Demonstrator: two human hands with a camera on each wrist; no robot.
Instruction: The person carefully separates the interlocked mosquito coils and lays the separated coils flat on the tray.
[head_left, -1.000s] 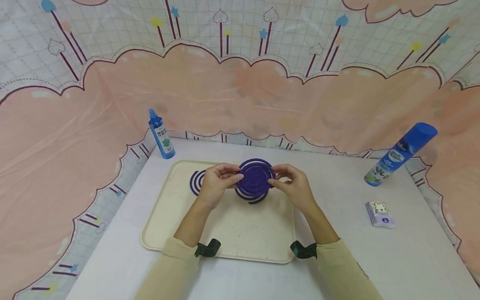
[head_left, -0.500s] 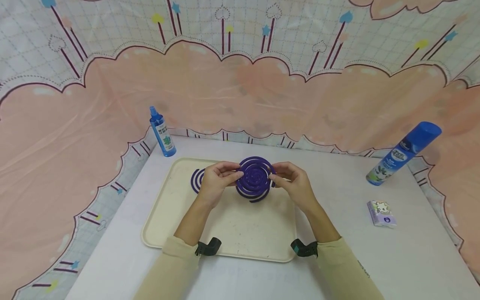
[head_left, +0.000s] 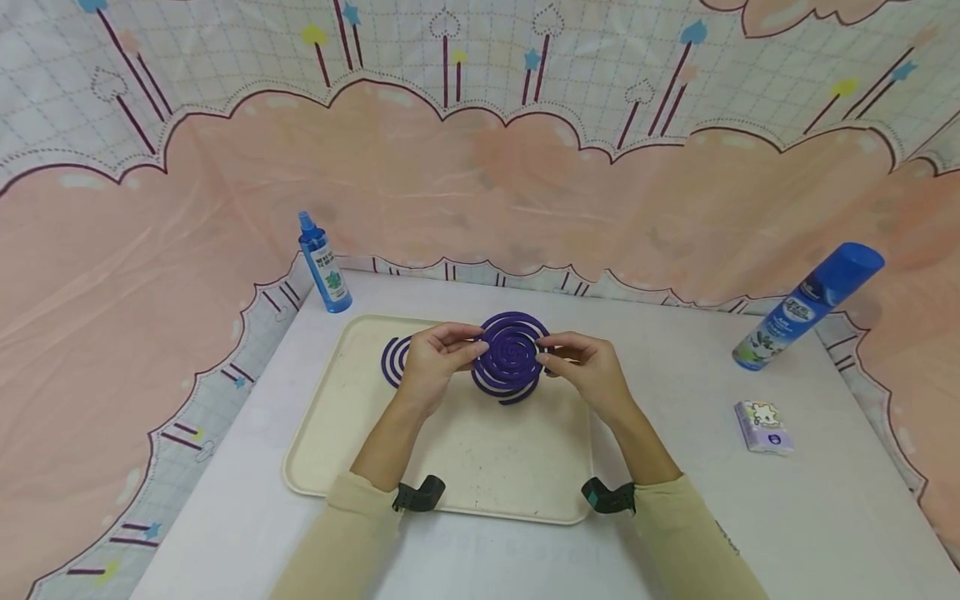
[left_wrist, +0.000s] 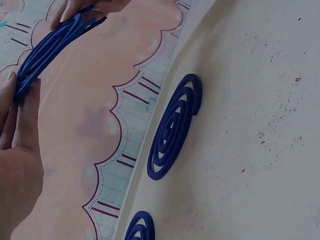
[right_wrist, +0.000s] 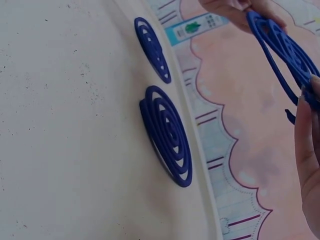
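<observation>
Between both hands, over the tray, is a dark blue mosquito coil [head_left: 513,348] with its spiral face toward the head camera. The left hand [head_left: 429,367] pinches its left rim between thumb and fingers. At the opposite rim, the right hand [head_left: 591,367] pinches with thumb and forefinger. Seen edge-on in the left wrist view, the coil [left_wrist: 47,52] shows strands spread apart toward the right hand's end. In the right wrist view a loose strand of the coil [right_wrist: 275,65] stands off from the rest. Two more coils lie on the tray, one [right_wrist: 167,135] beneath the held coil, another [right_wrist: 152,50] farther left.
The cream tray [head_left: 510,475] has small dark crumbs on it. A blue spray bottle [head_left: 326,265] stands behind its left corner. To the right are a tall blue aerosol can [head_left: 806,308] and a small purple-and-white box [head_left: 763,427]. A patterned cloth [head_left: 480,192] hangs behind.
The right hand's fingers have shifted slightly on the coil's right rim. The left hand keeps its hold, and the coil stays at nearly the same place.
</observation>
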